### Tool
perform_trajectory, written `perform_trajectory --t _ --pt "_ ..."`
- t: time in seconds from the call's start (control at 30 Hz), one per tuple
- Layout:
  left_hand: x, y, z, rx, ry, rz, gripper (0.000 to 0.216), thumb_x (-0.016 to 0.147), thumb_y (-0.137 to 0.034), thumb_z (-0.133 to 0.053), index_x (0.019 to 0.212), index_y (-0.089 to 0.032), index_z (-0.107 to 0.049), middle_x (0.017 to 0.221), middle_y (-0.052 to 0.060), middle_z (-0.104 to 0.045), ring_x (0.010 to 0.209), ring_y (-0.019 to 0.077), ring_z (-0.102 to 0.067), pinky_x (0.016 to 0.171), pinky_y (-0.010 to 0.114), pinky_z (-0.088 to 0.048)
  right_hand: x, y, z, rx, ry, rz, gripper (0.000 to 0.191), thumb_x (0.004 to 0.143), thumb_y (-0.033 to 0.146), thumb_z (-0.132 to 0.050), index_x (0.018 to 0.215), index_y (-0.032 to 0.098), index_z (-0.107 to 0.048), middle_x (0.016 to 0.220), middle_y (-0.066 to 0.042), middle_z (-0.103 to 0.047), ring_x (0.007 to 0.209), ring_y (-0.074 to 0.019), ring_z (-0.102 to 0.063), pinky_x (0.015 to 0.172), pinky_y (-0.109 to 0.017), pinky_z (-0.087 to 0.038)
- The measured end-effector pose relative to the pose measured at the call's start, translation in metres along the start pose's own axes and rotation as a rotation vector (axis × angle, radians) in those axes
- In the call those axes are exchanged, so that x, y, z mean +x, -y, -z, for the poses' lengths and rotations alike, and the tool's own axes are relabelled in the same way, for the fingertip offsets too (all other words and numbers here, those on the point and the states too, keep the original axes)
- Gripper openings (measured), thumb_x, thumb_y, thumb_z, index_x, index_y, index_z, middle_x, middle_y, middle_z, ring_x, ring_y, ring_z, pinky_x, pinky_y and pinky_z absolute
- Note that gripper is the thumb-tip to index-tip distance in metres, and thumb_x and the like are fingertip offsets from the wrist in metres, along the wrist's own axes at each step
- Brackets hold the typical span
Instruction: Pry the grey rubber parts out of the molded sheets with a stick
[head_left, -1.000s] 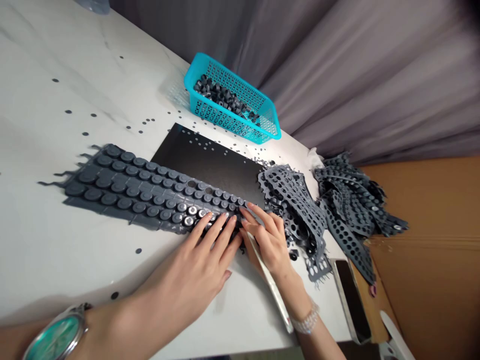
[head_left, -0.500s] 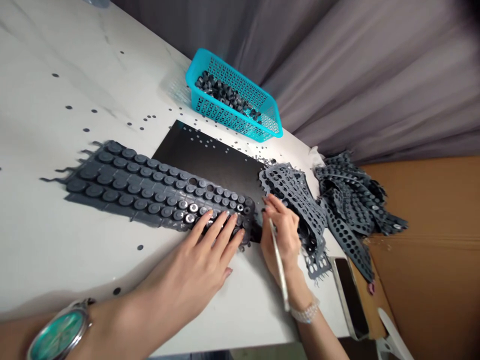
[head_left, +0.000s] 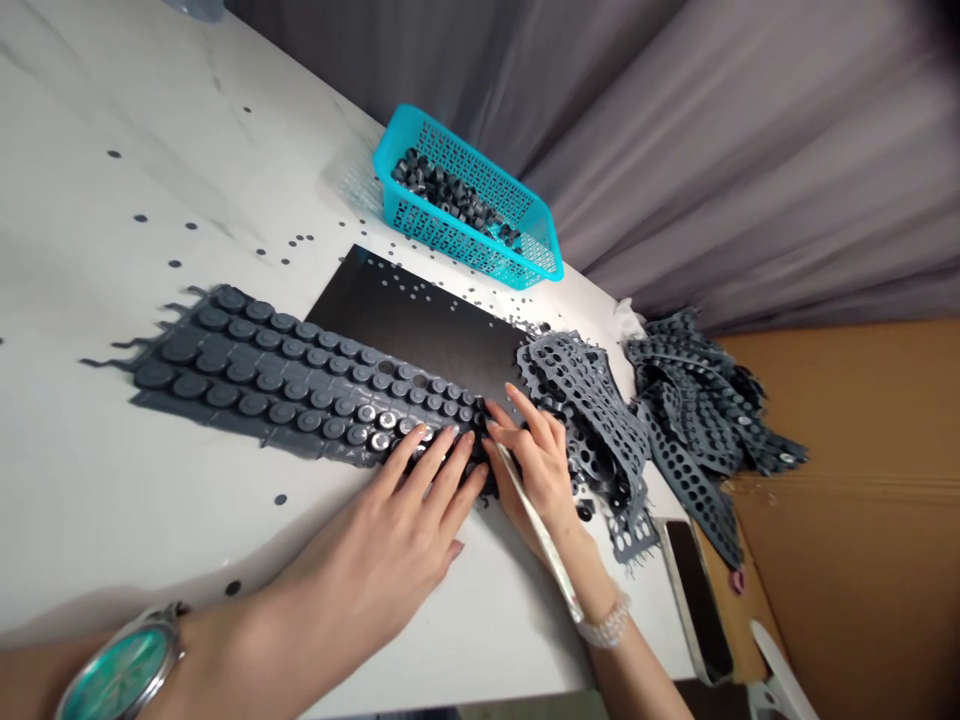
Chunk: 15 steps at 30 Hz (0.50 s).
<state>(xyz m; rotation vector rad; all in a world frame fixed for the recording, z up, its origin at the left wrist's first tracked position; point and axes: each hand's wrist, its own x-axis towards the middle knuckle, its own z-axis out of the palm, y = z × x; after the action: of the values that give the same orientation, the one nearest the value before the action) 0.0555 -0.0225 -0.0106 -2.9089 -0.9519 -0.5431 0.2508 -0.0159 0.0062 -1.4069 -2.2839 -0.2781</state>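
A dark grey moulded rubber sheet (head_left: 289, 385) with rows of round button-like parts lies aslant on the white table. My left hand (head_left: 405, 525) is open on its near right part, fingers spread and pressing flat. At the sheet's right end, my right hand (head_left: 540, 480) is closed round a slim whitish tool (head_left: 546, 545), which slants back across the wrist. The fingers touch or hover over the end buttons; the tool's front tip is hidden under them. Two round holes show in the upper rows. Beneath the sheet lies a black board (head_left: 420, 320).
A turquoise basket (head_left: 465, 245) at the back holds many small dark cylindrical parts. Punched-out rubber sheets (head_left: 589, 385) lie crumpled to the right, with another heap (head_left: 697, 400) beyond. A phone (head_left: 697, 595) lies near the right edge. Small black discs dot the white table (head_left: 97, 270).
My right hand has moved left with the slim tool, from beside the sheet onto its right end. Small dark parts beside the hand are now uncovered. My left hand stays put.
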Motion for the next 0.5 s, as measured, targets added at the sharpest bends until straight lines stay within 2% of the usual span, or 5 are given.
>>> perform_trajectory --t 0.2,0.27,0.43,0.5 --pt "0.0 0.0 0.001 -0.02 0.011 -0.011 0.059 0.088 -0.046 -0.054 0.138 -0.013 -0.053 0.146 0.018 -0.049 0.136 0.035 -0.041 0.116 0.053 -0.021 0.0 -0.002 -0.002 0.003 0.032 0.041 0.017 0.091 0.005 -0.051 0.103 0.018 -0.053 0.12 -0.018 -0.067 0.13 -0.024 -0.052 0.094 -0.04 -0.045" --pt "0.0 0.0 0.0 -0.008 0.006 -0.016 0.06 0.088 -0.047 -0.055 0.138 -0.013 -0.053 0.146 0.018 -0.048 0.135 0.035 -0.042 0.115 0.053 -0.021 -0.002 -0.005 -0.004 0.003 0.0 0.006 0.017 0.092 0.006 -0.048 0.102 0.019 -0.053 0.123 -0.017 -0.066 0.129 -0.0234 -0.053 0.095 -0.04 -0.045" --pt "0.0 0.0 0.0 0.029 -0.009 -0.015 0.066 0.084 -0.049 -0.061 0.14 -0.016 -0.051 0.148 0.017 -0.046 0.136 0.0344 -0.041 0.115 0.053 -0.022 -0.004 -0.012 -0.001 0.016 -0.161 -0.43 0.012 0.095 0.016 -0.046 0.101 0.021 -0.054 0.122 -0.014 -0.067 0.122 -0.0236 -0.059 0.093 -0.043 -0.049" --pt "0.001 0.001 -0.001 0.034 -0.013 -0.018 0.065 0.084 -0.049 -0.06 0.139 -0.016 -0.051 0.147 0.016 -0.047 0.135 0.034 -0.043 0.115 0.052 -0.023 -0.003 -0.011 0.003 0.034 -0.142 -0.463 0.009 0.095 0.018 -0.048 0.1 0.022 -0.054 0.122 -0.013 -0.067 0.125 -0.025 -0.057 0.094 -0.045 -0.048"
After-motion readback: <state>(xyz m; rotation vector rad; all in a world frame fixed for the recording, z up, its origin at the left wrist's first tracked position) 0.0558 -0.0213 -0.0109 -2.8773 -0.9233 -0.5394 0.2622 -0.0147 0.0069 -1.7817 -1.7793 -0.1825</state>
